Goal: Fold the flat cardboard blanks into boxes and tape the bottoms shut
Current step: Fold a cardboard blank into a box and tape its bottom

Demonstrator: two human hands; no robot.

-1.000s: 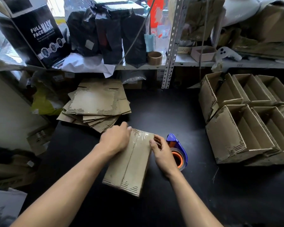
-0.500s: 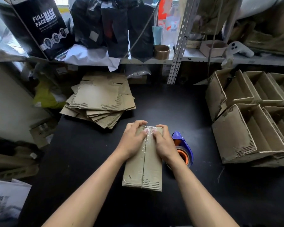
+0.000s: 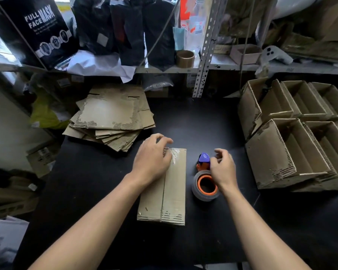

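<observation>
My left hand (image 3: 151, 162) presses flat on the taped box (image 3: 168, 190) to steady it. My right hand (image 3: 221, 170) hovers, fingers loosely curled, empty, over the tape dispenser (image 3: 204, 178).

Bare black table (image 3: 199, 121) is left open at 12 o'clock, between the stack of flat blanks (image 3: 109, 117) at 10 o'clock and the finished boxes (image 3: 293, 145) at 2 to 3 o'clock. The centre is taken up by the taped box (image 3: 170, 191), with the tape dispenser (image 3: 204, 180) just beside it. The far edge is closed off by the shelf (image 3: 183, 69). Open table is seen at 5 and 7 o'clock.
</observation>
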